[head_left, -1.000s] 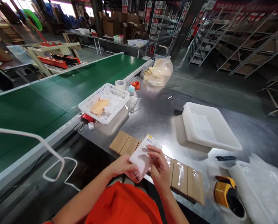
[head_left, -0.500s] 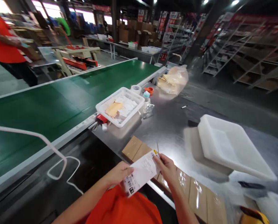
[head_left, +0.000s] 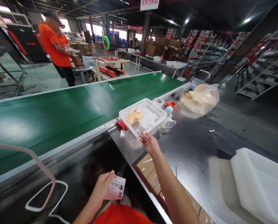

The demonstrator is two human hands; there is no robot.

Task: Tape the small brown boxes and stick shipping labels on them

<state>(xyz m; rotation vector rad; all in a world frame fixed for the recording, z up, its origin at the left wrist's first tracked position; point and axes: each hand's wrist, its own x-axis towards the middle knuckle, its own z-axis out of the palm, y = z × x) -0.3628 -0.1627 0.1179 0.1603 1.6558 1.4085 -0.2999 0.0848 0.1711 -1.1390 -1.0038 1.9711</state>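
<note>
My left hand, low in the view, grips a printed label slip between thumb and fingers. Farther forward, my right hand is stretched out with its fingers apart and nothing in it. It is at the near corner of a white perforated basket. Inside the basket lie a yellow-brown paper piece and white papers. Beneath my right forearm, a row of brown cardboard boxes runs along the table edge.
A green conveyor lies beyond the metal table. Tape rolls, a blue-capped bottle and a clear bag stand near the basket. On the right is a white tray. People in orange stand back left.
My right hand has let go of the white paper and moved forward to the basket, where a white sheet now lies. My left hand has moved left and down, still holding a label slip. The view has shifted left.
</note>
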